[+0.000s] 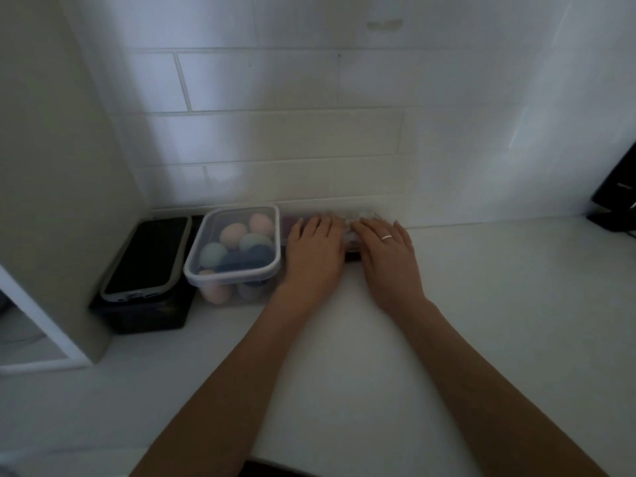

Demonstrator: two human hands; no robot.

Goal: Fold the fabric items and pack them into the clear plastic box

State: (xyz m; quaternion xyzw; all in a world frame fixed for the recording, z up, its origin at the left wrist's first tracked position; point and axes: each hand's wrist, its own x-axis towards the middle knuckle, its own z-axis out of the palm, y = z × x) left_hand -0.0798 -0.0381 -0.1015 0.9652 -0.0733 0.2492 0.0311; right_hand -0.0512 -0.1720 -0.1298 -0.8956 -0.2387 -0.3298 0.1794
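Both my hands lie palm down on a low clear plastic box (290, 223) that stands against the tiled wall on the white counter. My left hand (315, 246) covers its left half, and my right hand (387, 247), with a ring on one finger, covers its right half. Between and beyond my fingers I see white crinkled fabric (359, 218), and a purplish patch shows at the box's left end. A dark edge (352, 257) peeks out between my wrists. Most of the box is hidden under my hands. Whether my fingers grip anything is unclear.
A lidded clear container (237, 249) of pastel egg-shaped sponges stands just left of my left hand. Further left, a phone (148, 259) lies on a black box (144, 313) beside a cabinet side. A black object (616, 197) sits at the far right by the wall.
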